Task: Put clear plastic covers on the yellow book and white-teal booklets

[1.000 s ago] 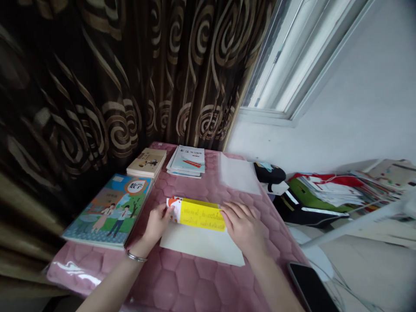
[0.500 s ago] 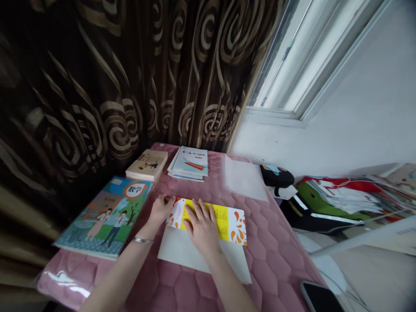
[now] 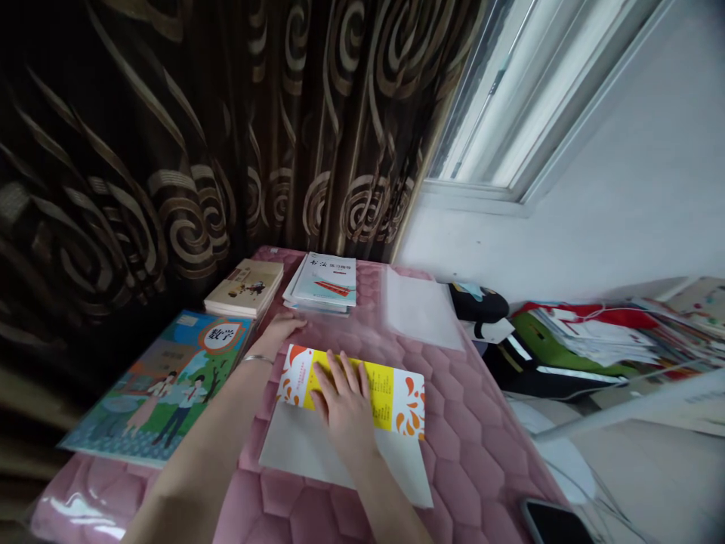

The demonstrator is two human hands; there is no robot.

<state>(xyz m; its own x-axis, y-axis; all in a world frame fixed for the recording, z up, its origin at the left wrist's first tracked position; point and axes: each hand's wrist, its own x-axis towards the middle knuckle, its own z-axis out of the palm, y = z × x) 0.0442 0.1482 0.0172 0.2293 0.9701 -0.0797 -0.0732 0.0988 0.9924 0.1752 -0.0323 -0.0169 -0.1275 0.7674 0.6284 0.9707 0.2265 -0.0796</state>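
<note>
My right hand (image 3: 343,389) lies flat with fingers spread on a yellow-and-white printed flap (image 3: 408,397) with orange drop shapes. Under the flap is a pale blank sheet (image 3: 309,446), partly covered by my right forearm. Whether the flap and sheet belong to one booklet I cannot tell. Beyond the flap's upper left corner, my left hand (image 3: 283,326) reaches out, fingers stretched to the right, apart from the flap. Close to its fingertips a clear plastic sheet (image 3: 331,323) lies on the table; contact with it is unclear.
A blue-green textbook (image 3: 170,378) lies at the left, with tan books (image 3: 245,287) behind it. White-covered booklets (image 3: 325,281) and a translucent sheet (image 3: 419,306) are at the back of the pink padded table (image 3: 470,431). A phone (image 3: 552,521) sits near the right edge.
My right hand moved left from the flap's right end and now presses on its middle. My left hand let go of the flap's left edge and moved forward. The flap now lies flatter.
</note>
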